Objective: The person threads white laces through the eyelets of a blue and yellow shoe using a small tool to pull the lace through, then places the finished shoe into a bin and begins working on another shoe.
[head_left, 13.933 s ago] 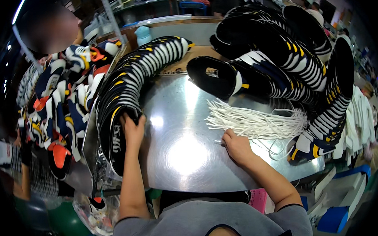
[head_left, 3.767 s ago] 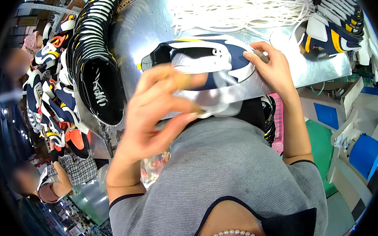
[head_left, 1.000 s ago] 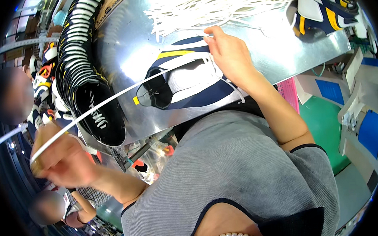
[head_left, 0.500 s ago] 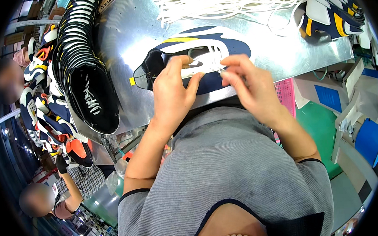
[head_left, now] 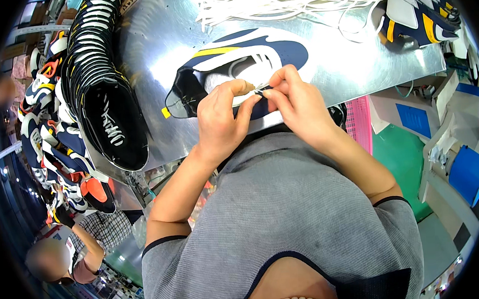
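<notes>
Lace apparently in right hand

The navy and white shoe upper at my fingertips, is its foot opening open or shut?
Open: the shoe upper gapes, showing black lining at its heel end and white material inside.

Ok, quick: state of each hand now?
Left hand: closed, pinching the shoe at its near edge.
Right hand: closed, pinching what looks like the lace.
</notes>
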The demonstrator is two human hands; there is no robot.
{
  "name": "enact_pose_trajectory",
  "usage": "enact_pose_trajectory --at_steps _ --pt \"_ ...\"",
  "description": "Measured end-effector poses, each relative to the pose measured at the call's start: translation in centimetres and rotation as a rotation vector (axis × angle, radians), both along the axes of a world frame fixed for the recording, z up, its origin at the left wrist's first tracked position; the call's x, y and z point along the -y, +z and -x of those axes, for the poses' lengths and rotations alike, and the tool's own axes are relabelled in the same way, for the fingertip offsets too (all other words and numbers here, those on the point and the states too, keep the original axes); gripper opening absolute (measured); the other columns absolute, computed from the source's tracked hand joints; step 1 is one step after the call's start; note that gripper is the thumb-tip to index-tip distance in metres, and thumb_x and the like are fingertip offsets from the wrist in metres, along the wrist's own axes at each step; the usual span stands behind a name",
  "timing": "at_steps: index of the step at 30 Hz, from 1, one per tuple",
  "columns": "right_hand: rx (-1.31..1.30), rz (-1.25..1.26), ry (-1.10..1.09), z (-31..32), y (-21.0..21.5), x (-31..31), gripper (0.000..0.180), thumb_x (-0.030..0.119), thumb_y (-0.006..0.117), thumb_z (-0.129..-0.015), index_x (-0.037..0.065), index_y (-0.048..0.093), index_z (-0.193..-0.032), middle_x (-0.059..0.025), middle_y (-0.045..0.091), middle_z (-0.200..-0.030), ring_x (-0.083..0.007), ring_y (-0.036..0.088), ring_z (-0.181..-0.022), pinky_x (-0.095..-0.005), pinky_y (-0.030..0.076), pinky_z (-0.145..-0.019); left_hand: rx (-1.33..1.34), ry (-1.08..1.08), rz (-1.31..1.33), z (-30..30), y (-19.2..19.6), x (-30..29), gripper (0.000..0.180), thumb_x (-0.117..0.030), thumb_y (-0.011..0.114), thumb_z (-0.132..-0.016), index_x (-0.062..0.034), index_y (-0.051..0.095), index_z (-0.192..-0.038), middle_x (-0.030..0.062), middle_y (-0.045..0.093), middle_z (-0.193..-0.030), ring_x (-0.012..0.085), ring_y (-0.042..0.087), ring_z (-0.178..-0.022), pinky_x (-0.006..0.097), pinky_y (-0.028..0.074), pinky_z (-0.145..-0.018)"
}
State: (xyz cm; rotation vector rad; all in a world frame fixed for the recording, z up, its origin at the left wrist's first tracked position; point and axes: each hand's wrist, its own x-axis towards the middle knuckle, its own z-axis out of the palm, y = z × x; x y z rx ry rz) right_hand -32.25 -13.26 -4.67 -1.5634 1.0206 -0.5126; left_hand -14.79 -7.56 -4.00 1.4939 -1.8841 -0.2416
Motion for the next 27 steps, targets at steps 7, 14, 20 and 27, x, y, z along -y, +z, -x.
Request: enact_pose_trajectory --at_steps 7,14,20,27 --pt "-0.05 0.071 0.028 -1.3 -1.1 0.1 0.022 0.021 0.057 -0.097 0.003 0.049 -0.106 -0.0165 0.067 -0.079 -0.0394 0.066 -0.077 -0.0478 0.05 -0.069 0.021 -0.016 0.087 -0.5 -0.7 -0.2 0.03 -0.004 0.08 -0.079 0.0001 0.058 -0.099 0.012 0.068 -0.087 0.0267 0.068 -0.073 0.033 0.052 -0.063" --pt "0.162 0.289 0.128 2.2 3.5 3.0 0.019 0.008 0.068 -0.085 0.004 0.066 -0.104 -0.0102 0.068 -0.079 -0.0214 0.064 -0.064 -0.0315 0.05 -0.059 0.022 -0.095 0.221 -0.5 -1.3 -0.9 0.039 0.002 0.08 -0.076 -0.0027 0.051 -0.102 0.01 0.065 -0.082 0.027 0.061 -0.064 0.034 0.047 -0.057" --pt "-0.155 0.462 0.461 -0.7 2.3 4.2 0.018 0.014 0.064 -0.089 0.004 0.067 -0.104 -0.0157 0.069 -0.08 -0.0317 0.067 -0.072 -0.0362 0.052 -0.068 0.055 -0.152 0.253 -1.1 -0.9 -1.6 0.039 0.004 0.078 -0.077 -0.0051 0.049 -0.101 0.0102 0.065 -0.08 0.0264 0.06 -0.063 0.035 0.045 -0.056" --pt "0.107 0.216 0.299 -1.1 1.3 3.6 0.019 0.01 0.068 -0.084 0.006 0.072 -0.103 -0.0127 0.073 -0.09 -0.0264 0.071 -0.084 -0.0335 0.053 -0.078 0.025 -0.188 0.177 -1.3 -0.7 -1.5 0.039 0.004 0.079 -0.075 -0.0044 0.049 -0.099 0.0096 0.065 -0.079 0.0258 0.06 -0.062 0.034 0.046 -0.056"
